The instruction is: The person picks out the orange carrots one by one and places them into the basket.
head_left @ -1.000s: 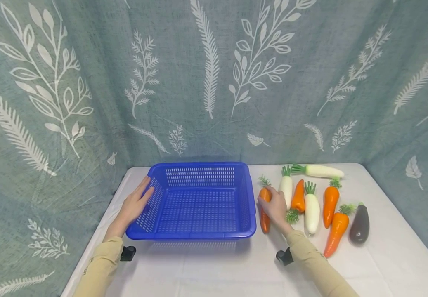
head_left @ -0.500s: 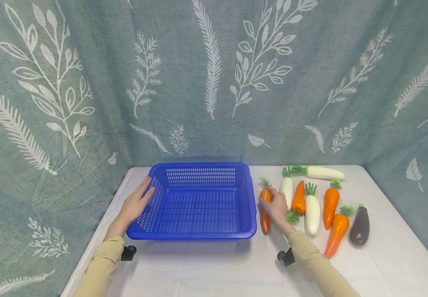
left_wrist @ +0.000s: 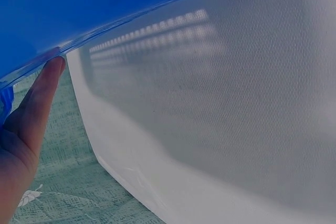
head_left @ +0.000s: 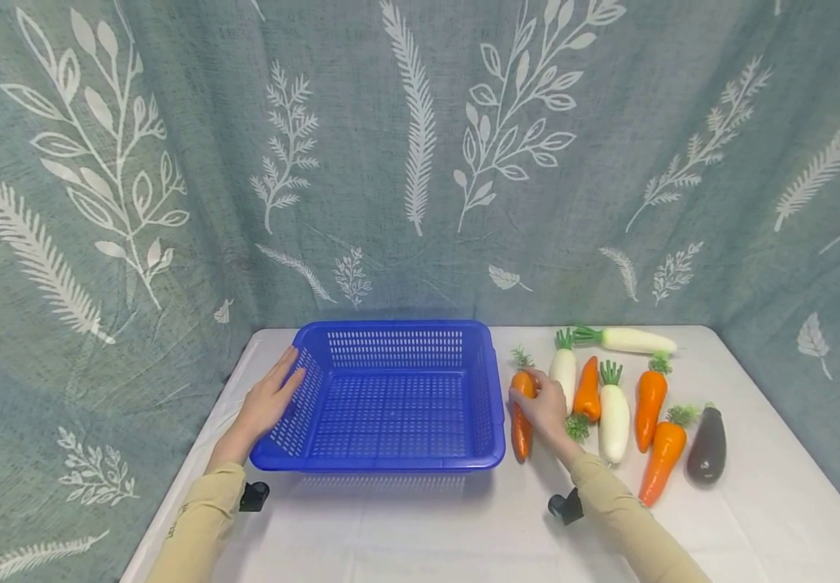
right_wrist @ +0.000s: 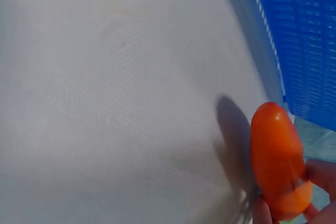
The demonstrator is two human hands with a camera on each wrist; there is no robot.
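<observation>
My right hand [head_left: 545, 407] grips an orange carrot [head_left: 522, 438] with a green tuft, just right of a blue plastic basket [head_left: 376, 464]. In the right wrist view, fingertips [right_wrist: 320, 174] and thumb close around the carrot [right_wrist: 275, 153] near its thick end; its shadow lies on the cloth beside it. My left hand [head_left: 265, 403] rests with straight fingers on the basket's left rim. In the left wrist view, a finger [left_wrist: 44, 95] touches the basket's edge [left_wrist: 105, 3]. The mesh floor of the basket shows bare.
Right of my right hand lie a white radish [head_left: 562, 379], a small carrot [head_left: 588, 390] and another radish [head_left: 614, 425]. Further right are two carrots [head_left: 650, 409] and an eggplant [head_left: 707, 447]. A third radish [head_left: 638, 340] lies along the back. A patterned curtain [head_left: 361, 162] hangs behind.
The head view has shifted slightly. My right hand keeps its grip on the carrot, and my left hand stays on the basket rim; neither has clearly moved.
</observation>
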